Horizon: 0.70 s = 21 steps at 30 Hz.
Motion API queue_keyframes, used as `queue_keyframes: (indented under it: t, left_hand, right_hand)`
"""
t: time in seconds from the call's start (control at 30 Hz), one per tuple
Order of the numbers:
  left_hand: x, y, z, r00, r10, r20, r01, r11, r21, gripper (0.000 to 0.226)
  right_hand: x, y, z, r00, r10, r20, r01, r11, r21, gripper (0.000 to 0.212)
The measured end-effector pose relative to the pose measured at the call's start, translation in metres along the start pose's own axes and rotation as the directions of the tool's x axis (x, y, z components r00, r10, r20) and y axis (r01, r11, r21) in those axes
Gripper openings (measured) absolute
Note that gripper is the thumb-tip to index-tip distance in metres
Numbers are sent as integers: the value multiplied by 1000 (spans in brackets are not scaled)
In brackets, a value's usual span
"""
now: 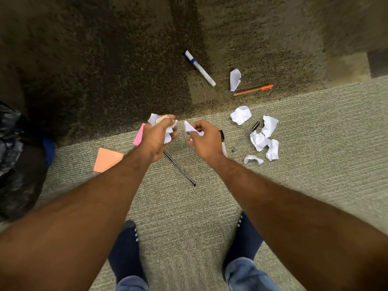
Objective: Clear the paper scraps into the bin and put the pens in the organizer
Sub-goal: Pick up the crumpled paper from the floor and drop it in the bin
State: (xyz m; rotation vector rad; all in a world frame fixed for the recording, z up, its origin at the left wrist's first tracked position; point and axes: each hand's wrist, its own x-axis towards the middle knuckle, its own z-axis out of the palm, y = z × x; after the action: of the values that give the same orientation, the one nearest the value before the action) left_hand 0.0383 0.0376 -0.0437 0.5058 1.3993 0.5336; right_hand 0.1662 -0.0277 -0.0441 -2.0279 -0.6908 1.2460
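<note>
White paper scraps are bunched in the curled fingers of the left hand. The right hand pinches a single scrap; both are held above the carpet. Loose scraps lie to the right beside a black pen, and a second black pen runs partly under the left wrist.

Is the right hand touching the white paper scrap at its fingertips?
Touching. The head view shows the right hand pinching the white paper scrap with curled fingers; no gap shows between them.

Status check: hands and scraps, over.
Left hand grips scraps. Right hand pinches one scrap. Loose pile, orange pen, marker on carpet.
</note>
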Motion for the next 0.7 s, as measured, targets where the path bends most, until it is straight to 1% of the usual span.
queue_keyframes:
  t: [0.03, 0.07, 0.13, 0.23, 0.33, 0.4, 0.47, 0.53, 0.57, 0.6, 0.67, 0.7]
  left_hand:
    - [-6, 4, -2, 1000, 10, -11, -10, 1000, -27, 11]
    - [-14, 9, -5, 1000, 17, -16, -18, 998, -61, 12]
    - [-30, 20, -9, 999, 32, -20, -34, 991, -126, 15]
    - [-58, 38, -23, 990, 108, -95, -123, 978, -171, 17]
    - [-85, 60, -50, 961, 200, -189, -237, 951, -197, 15]
    - [-104, 75, -73, 938, 250, -240, -305, 924, -230, 15]
    - [-121, 87, -100, 913, 298, -279, -366, 899, -240, 20]
    - [-137, 98, -129, 869, 355, -346, -434, 881, -186, 24]
    - [-144, 103, -144, 843, 380, -381, -467, 869, -165, 25]
    - [-150, 108, -160, 819, 397, -414, -495, 854, -161, 26]
    - [-159, 116, -191, 782, 396, -480, -531, 828, -181, 24]
    - [-162, 119, -208, 771, 380, -511, -535, 822, -196, 28]
  right_hand:
    - [-8, -11, 6, 1000, 23, -15, -22, 996, 83, 19]
    - [-17, -22, 13, 999, 38, -26, -34, 991, 127, 24]
    - [-37, -45, 27, 998, 45, -48, -37, 986, 160, 30]
    - [-69, -84, 57, 996, 76, -38, -65, 968, 242, 31]
    - [-98, -124, 90, 991, 121, 62, -136, 912, 387, 33]
    - [-114, -146, 111, 982, 127, 143, -183, 844, 505, 32]
    - [-131, -166, 133, 951, 130, 281, -280, 747, 603, 44]
    - [-148, -185, 158, 909, 93, 407, -354, 691, 631, 50]
    - [-156, -193, 172, 896, 68, 438, -356, 701, 619, 50]
    - [-163, -201, 187, 897, 40, 441, -324, 739, 591, 49]
    - [-178, -215, 220, 905, -34, 425, -196, 853, 485, 40]
    - [-187, -221, 236, 898, -66, 435, -136, 899, 417, 36]
